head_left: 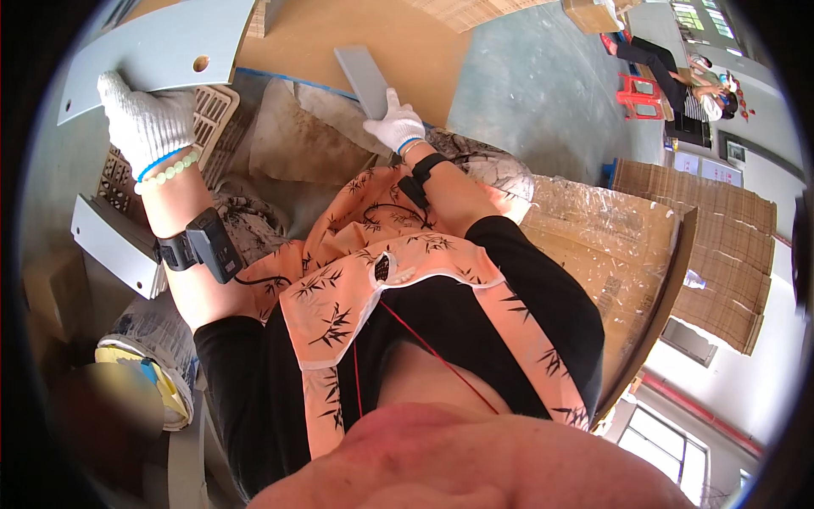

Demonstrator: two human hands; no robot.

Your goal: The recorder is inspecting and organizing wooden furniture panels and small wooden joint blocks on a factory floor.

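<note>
My left hand [146, 120], in a white knit glove, rests on the near edge of a large grey-blue panel [161, 47] with a round hole in it. My right hand [396, 125], also gloved, grips the lower end of a narrow grey panel strip [360, 78] that points away from me. Both wrists carry black strapped devices. A bead bracelet sits on the left wrist.
A beige plastic crate [216, 110] lies under the big panel. A white panel piece [114, 246] leans at left. Brown board [373, 38] and plastic-wrapped cardboard [606, 246] lie ahead and right. A seated person [678, 76] by a red stool [638, 92] is far right.
</note>
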